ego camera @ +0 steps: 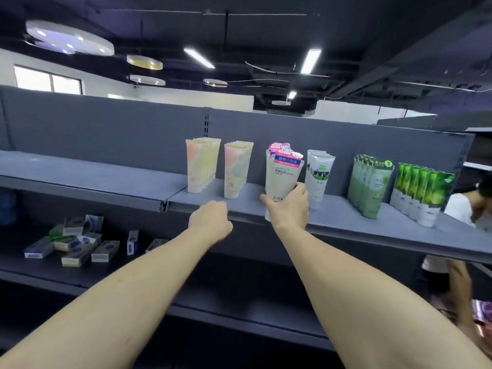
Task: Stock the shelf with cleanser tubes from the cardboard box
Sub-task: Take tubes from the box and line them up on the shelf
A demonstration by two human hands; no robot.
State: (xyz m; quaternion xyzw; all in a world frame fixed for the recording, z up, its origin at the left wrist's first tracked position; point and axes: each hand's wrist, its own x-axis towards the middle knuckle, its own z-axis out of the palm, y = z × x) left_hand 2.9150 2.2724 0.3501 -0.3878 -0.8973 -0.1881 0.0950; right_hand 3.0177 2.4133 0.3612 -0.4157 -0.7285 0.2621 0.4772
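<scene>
Cream-coloured, with a pink-and-blue label, the cleanser tube (282,179) stands upright at the front of the grey shelf (372,225), gripped around its lower end by the right hand (288,207). The left hand (211,222) is loosely curled at the shelf's front edge, holding nothing.

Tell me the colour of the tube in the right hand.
Cream tube with a pink top label, seen in the head view.

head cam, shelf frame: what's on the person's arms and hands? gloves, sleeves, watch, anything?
Nothing worn that shows. The left hand and the right hand are both bare, with no gloves, rings or tape visible. Both forearms are uncovered from wrist to the bottom edge of the frame: no sleeve cuffs, watch, bracelet or wristband. No markers, cables or sensors attached. Upper arms are out of view.
</scene>
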